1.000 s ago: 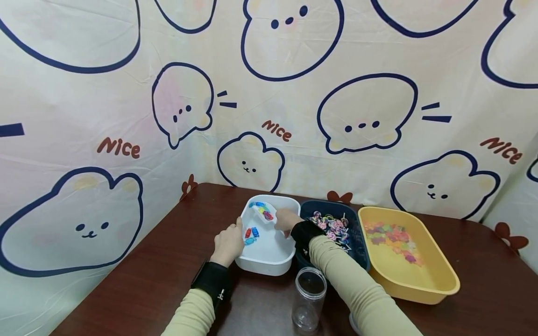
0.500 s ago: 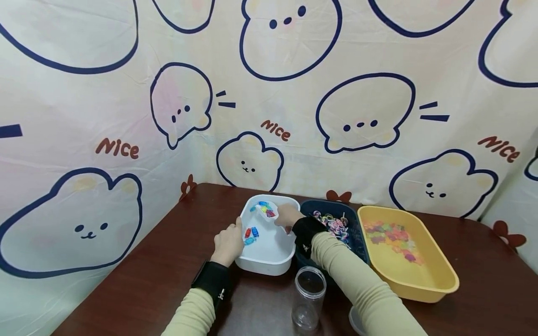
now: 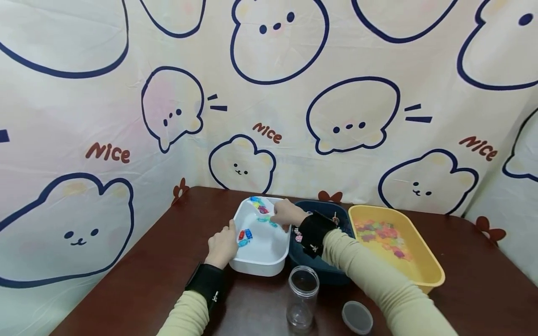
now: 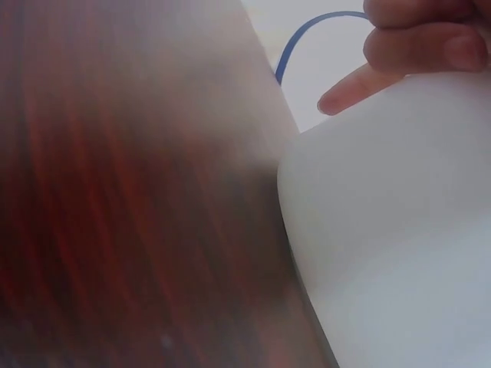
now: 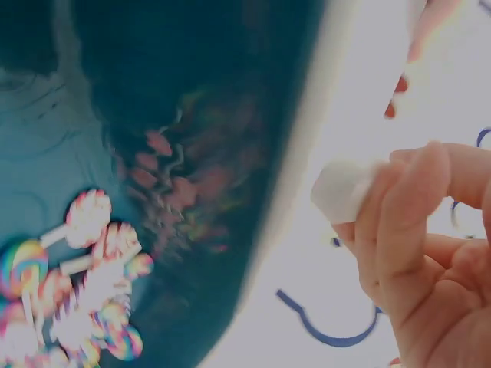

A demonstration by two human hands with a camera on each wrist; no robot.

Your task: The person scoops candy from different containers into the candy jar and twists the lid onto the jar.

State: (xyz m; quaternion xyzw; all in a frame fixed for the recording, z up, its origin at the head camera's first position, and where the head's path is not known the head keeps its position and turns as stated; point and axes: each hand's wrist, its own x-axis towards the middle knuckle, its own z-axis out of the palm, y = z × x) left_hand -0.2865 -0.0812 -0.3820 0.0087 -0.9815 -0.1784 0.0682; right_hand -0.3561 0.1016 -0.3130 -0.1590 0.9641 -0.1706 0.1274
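Near the back of the white basin (image 3: 262, 268), my right hand (image 3: 290, 213) holds a white scoop (image 3: 268, 205). Small colourful pieces (image 3: 261, 208) lie in its bowl. The right wrist view shows the white handle end (image 5: 341, 192) pinched between curled fingers and thumb. My left hand (image 3: 222, 246) grips the basin's left rim. From the left wrist, its curled fingers (image 4: 426, 50) show at the rim, one finger stretched out along it. Blue-green pieces (image 3: 266, 221) lie below the scoop, and red and blue pieces (image 3: 244, 236) lie near the left wall.
A dark blue basin (image 3: 319, 270) with lollipops (image 5: 92, 284) adjoins on the right, partly under my right forearm. Beyond it stands a yellow basin (image 3: 420, 259) with flat colourful pieces. A clear jar (image 3: 301, 298) stands in front, beside a round lid (image 3: 357, 317).
The scoop has shifted toward the basin's back edge, uncovering blue-green pieces. My right forearm has swung right, and the lid shows fully. The left hand keeps its hold while the head view turns slightly.
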